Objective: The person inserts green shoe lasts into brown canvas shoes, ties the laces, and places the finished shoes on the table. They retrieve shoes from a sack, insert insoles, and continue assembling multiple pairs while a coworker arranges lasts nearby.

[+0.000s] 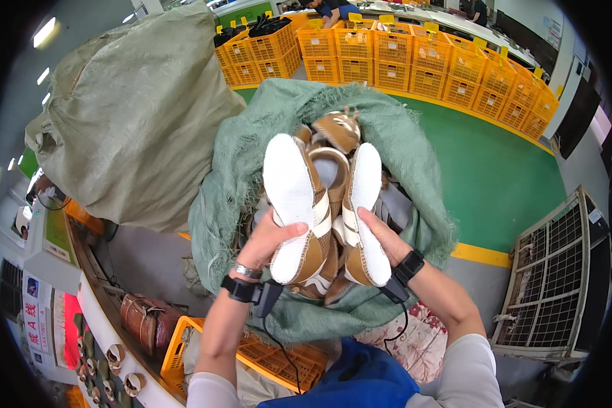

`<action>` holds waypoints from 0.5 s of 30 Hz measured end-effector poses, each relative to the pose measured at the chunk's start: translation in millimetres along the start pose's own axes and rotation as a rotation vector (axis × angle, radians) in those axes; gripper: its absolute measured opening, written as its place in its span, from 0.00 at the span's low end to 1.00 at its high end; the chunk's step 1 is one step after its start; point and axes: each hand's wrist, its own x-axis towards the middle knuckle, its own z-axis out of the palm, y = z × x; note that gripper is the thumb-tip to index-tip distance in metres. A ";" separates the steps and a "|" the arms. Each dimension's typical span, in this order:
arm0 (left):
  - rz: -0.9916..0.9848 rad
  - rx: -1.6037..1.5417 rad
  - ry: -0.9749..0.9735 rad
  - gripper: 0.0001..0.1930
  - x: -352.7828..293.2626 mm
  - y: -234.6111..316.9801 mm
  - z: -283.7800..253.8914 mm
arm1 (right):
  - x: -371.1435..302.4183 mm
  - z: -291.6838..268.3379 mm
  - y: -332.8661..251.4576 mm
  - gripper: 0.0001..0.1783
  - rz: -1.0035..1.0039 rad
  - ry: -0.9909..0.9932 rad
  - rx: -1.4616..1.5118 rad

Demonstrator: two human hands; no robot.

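My left hand [261, 243] is closed on a brown shoe upper [289, 182], its thumb lying across the flat white bottom. Beside it, my right hand [387, 241] grips a second brown shoe upper [366, 182] the same way, thumb on the white stitched bottom. Both bottoms face me, with brown sides and cream stripes showing at their inner edges. The fingers behind the uppers are hidden. Below and beyond them, an open green woven sack [415, 156] with a frayed rim holds several more brown uppers, one [338, 130] near its far edge.
A bulging pale sack [136, 115] stands at the left. Stacked yellow crates [394, 51] line the far side, with a person [333, 10] leaning over them. A wire-mesh rack [547, 272] is at the right. Near me are a yellow crate [279, 357] and a bench with small uppers [134, 384].
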 end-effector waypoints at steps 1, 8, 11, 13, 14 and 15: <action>0.041 0.025 -0.023 0.31 -7.1 11.6 2.2 | -5.7 6.7 -2.0 0.36 -0.018 -0.027 0.051; 0.212 0.188 0.228 0.37 -93.2 51.2 17.7 | -38.1 61.7 -20.5 0.48 -0.224 -0.276 0.036; 0.468 0.302 0.315 0.43 -120.2 71.6 15.6 | -30.2 94.3 -49.8 0.51 -0.444 -0.348 -0.223; 0.467 0.344 0.414 0.44 -142.6 96.3 15.5 | -32.7 119.3 -72.7 0.49 -0.423 -0.529 -0.183; 0.516 0.357 0.437 0.43 -157.6 109.6 18.3 | -37.2 133.5 -82.4 0.49 -0.429 -0.592 -0.164; 0.532 0.346 0.460 0.40 -176.2 122.9 22.2 | -44.7 149.1 -88.3 0.47 -0.422 -0.655 -0.135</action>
